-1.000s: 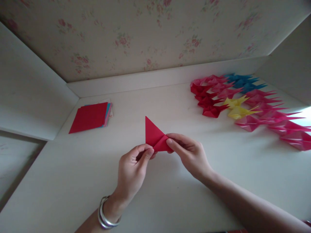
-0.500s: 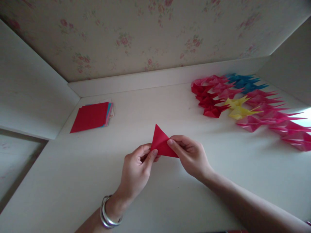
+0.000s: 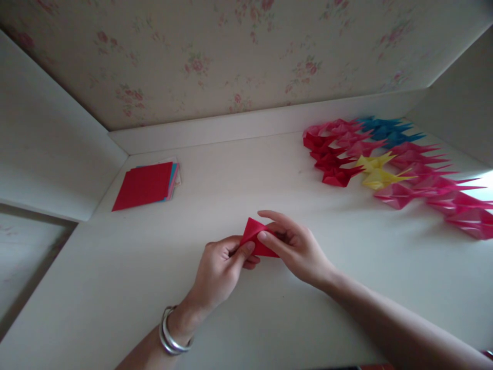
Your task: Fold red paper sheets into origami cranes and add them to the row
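A small folded piece of red origami paper [image 3: 252,229] is held between both hands above the white table. My left hand [image 3: 221,267] pinches its lower left part, thumb on top and fingers underneath. On the paper's right side, my right hand [image 3: 300,249] presses with the thumb on the face, while the index finger stretches out past the upper edge. The fingertips cover part of the folds. Two silver bangles [image 3: 169,331] circle my left wrist.
A stack of square paper sheets [image 3: 144,185], red on top, lies at the back left. Rows of folded paper figures in red, pink, blue and yellow [image 3: 379,177] stand at the back right. Beyond the white tabletop [image 3: 134,277] is a flowered wall.
The red paper's top point has come down, so its outline is smaller. It has turned and shifted slightly right and nearer me. My right index finger has lifted off the edge.
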`<state>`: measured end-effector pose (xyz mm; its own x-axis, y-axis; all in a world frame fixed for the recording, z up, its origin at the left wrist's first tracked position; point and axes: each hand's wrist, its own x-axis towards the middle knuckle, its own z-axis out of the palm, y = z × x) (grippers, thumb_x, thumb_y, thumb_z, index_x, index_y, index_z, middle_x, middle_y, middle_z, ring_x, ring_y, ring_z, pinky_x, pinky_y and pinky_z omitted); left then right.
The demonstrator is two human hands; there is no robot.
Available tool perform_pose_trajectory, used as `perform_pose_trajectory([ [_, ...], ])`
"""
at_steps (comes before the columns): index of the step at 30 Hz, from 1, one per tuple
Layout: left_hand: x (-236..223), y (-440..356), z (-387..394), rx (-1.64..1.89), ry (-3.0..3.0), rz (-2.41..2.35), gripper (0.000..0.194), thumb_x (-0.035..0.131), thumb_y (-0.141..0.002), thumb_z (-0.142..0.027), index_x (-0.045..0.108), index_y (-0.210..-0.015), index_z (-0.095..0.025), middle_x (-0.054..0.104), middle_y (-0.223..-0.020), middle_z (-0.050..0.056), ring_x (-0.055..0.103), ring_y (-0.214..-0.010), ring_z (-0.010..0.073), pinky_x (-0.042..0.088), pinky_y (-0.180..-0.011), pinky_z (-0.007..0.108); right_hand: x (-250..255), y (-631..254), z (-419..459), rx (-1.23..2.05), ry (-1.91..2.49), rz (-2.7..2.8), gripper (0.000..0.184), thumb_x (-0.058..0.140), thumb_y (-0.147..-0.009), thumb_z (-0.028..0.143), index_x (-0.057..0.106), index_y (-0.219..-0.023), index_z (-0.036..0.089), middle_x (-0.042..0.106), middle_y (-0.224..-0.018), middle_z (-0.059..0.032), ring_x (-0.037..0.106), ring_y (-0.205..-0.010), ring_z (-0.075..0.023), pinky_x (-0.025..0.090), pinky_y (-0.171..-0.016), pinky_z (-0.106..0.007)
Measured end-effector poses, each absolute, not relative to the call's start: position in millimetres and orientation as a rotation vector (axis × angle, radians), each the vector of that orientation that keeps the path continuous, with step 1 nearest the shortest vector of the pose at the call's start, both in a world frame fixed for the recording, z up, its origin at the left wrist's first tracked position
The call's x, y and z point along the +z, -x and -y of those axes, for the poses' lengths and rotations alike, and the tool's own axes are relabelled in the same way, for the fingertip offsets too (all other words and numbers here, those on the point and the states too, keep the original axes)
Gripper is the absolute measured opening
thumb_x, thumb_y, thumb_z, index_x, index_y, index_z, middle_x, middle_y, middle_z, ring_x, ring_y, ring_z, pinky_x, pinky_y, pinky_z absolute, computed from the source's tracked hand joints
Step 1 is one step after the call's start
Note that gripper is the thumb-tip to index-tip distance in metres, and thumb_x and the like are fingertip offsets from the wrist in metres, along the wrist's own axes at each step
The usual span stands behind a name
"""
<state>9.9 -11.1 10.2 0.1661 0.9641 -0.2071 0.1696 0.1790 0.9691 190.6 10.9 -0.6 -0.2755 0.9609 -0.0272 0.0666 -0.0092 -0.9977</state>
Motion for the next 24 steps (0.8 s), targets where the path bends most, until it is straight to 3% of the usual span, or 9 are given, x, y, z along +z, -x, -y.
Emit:
perform_pose_trajectory([
  [2,10,-10,12,0.826,-1.242,-1.253,0.027,0.061,-0.092,-0.039,0.074,-0.090,-0.016,0.077,-0.073,0.006,0.075,-0.066,0.0191,0.062,-0.061,0.026,3,-192,-13,1.343,1.152,1.565,0.025,0.060,-0.093,0.041,0.071,-0.099,0.019,0.071,-0.079,-0.0026,0.061,-0.070,-0.0156,0.046,-0.061,-0.025],
  [5,9,-12,14,0.827,-1.281,-1.266,0.031,0.053,-0.097,-0.042,0.070,-0.091,-0.017,0.076,-0.073,0.005,0.074,-0.065,0.0178,0.061,-0.062,0.026,7,-194,-15,1.315,1.148,1.603,0.031,0.058,-0.094,0.042,0.070,-0.078,0.017,0.065,-0.072,-0.0018,0.057,-0.066,-0.0145,0.043,-0.059,-0.025],
  [11,8,-12,17,0.739,-1.402,-1.300,0.035,0.050,-0.097,-0.043,0.056,-0.072,-0.020,0.059,-0.055,-0.003,0.056,-0.042,0.0096,0.043,-0.040,0.017,10,-195,-16,1.679,1.078,1.401,0.028,0.066,-0.088,0.046,0.071,-0.087,0.018,0.071,-0.081,-0.0031,0.063,-0.070,-0.0161,0.048,-0.060,-0.025],
  [15,12,-10,19,0.564,-1.305,-1.171,0.037,0.048,-0.097,-0.047,0.056,-0.075,-0.019,0.054,-0.055,-0.004,0.050,-0.040,0.0080,0.038,-0.038,0.016,11,-194,-15,1.860,1.058,1.280,0.030,0.073,-0.082,0.046,0.072,-0.088,0.017,0.072,-0.077,-0.0029,0.065,-0.064,-0.0152,0.048,-0.057,-0.024],
  [20,14,-10,20,0.458,-1.196,-1.132,0.036,0.049,-0.096,-0.049,0.056,-0.076,-0.019,0.055,-0.055,-0.004,0.050,-0.038,0.0076,0.038,-0.035,0.015,10,-199,-18,1.781,1.153,1.315,0.033,0.071,-0.083,0.048,0.075,-0.078,0.016,0.072,-0.068,-0.0031,0.063,-0.058,-0.0150,0.045,-0.052,-0.024],
  [24,15,-10,19,0.453,-1.160,-1.139,0.038,0.051,-0.095,-0.048,0.054,-0.071,-0.019,0.055,-0.054,-0.004,0.050,-0.038,0.0071,0.037,-0.035,0.015,7,-204,-26,1.565,1.176,1.277,0.031,0.071,-0.085,0.046,0.077,-0.078,0.017,0.075,-0.077,-0.0047,0.066,-0.071,-0.0166,0.050,-0.066,-0.027],
])
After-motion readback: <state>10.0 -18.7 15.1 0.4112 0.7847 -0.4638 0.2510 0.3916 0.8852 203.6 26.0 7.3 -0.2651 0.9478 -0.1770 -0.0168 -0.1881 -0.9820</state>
